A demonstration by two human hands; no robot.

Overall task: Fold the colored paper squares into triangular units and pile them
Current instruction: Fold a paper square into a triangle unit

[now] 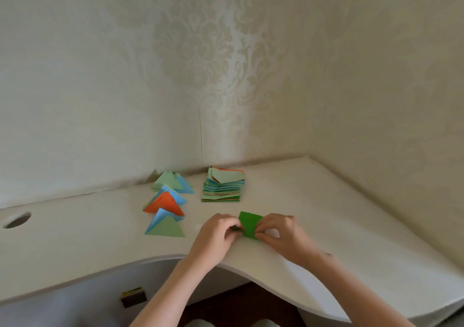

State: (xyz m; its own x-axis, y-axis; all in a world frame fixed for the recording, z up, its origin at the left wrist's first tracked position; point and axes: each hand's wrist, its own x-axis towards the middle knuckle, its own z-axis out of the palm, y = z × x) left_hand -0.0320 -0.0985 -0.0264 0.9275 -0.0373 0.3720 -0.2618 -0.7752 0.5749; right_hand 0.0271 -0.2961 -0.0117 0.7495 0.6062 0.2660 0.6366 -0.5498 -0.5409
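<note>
A dark green paper piece (249,224) lies folded on the white desk (326,213) between my two hands. My left hand (218,233) pinches its left edge, and my right hand (278,231) pinches its right lower edge. Behind it stands a stack of unfolded colored paper squares (223,187), mostly green and blue with an orange sheet near the top. To the left lie piles of folded triangles: a green and blue pile at the back (173,182), an orange-topped pile (165,203), and a light green triangle over blue in front (165,227).
The desk sits in a corner of patterned wallpapered walls (200,63). A round cable hole (17,220) is at the far left of the desk. The front edge curves inward near my arms. A small dark box (133,296) lies below the desk.
</note>
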